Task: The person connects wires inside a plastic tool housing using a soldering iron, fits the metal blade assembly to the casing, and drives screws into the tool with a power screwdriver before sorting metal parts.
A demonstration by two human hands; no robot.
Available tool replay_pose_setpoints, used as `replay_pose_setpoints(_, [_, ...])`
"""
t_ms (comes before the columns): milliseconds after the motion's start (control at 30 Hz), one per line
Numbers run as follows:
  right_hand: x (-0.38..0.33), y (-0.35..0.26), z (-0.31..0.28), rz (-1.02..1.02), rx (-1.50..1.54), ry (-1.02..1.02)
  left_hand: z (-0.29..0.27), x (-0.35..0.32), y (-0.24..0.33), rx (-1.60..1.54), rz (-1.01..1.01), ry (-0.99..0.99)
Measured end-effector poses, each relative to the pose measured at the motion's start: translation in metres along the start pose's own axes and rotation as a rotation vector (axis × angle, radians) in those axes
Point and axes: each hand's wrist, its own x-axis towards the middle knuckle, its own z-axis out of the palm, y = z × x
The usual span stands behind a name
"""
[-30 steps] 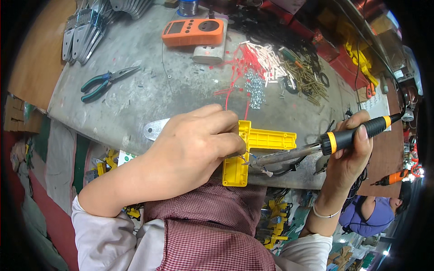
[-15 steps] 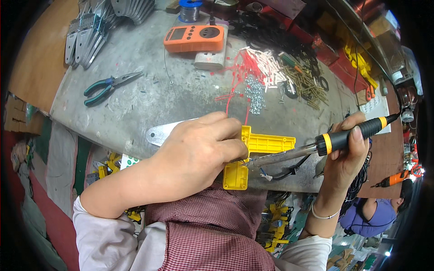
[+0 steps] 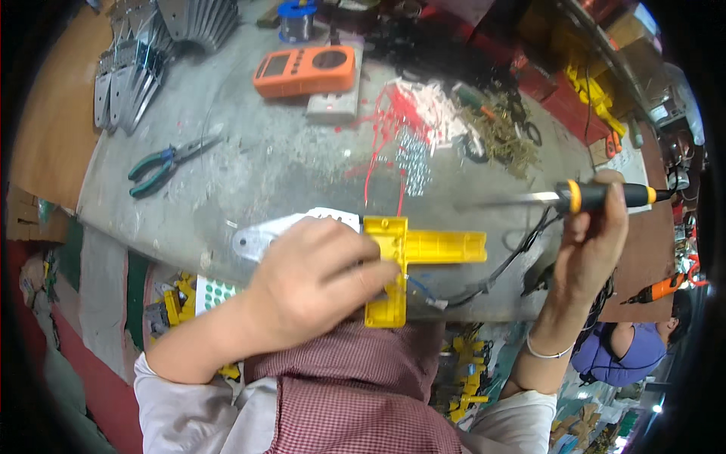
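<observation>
My left hand [image 3: 318, 268] is closed at the near edge of the bench, its fingers against a T-shaped yellow plastic housing [image 3: 390, 306]. What lies under the fingertips is hidden. A silvery metal plate [image 3: 257, 240] with a rounded, holed end lies partly beneath that hand. My right hand [image 3: 586, 246] grips a soldering iron [image 3: 620, 198] by its black and yellow handle; its metal shaft, smeared by motion, points left above the bench, apart from the housing. Red wires [image 3: 367, 185] run from the housing's far side. Beside it lies a black cable [image 3: 484, 284] with a blue lead.
Green-handled long-nose pliers [image 3: 162, 165], an orange multimeter [image 3: 304, 71] and a solder spool [image 3: 296, 21] lie farther back. Heaped nearby are white sleeves [image 3: 446, 121], small metal parts [image 3: 412, 166] and brass-coloured pins [image 3: 503, 144]. Metal brackets [image 3: 125, 87] stand far left. Another person [image 3: 624, 356] sits at right.
The soldering iron has lifted off the housing and moved right and away from me with my right hand. My left hand has shifted slightly left and nearer, baring more of the housing.
</observation>
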Motion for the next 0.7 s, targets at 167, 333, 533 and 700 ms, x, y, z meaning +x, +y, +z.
replay_pose_setpoints(167, [0.044, 0.034, 0.063, -0.093, -0.124, -0.163, 0.016, -0.006, 0.001, -0.031, 0.018, 0.035])
replay_pose_setpoints(333, [0.108, 0.102, 0.128, -0.329, -0.130, -0.317, 0.019, -0.009, 0.006, -0.053, -0.029, 0.045])
replay_pose_setpoints(533, [0.157, 0.181, 0.125, -0.181, -0.492, -0.296, 0.023, 0.000, 0.007, -0.120, -0.099, 0.011])
replay_pose_setpoints(700, [0.053, 0.060, 0.074, 0.360, -0.653, -1.079, 0.015, -0.016, 0.005, -0.100, -0.231, 0.022])
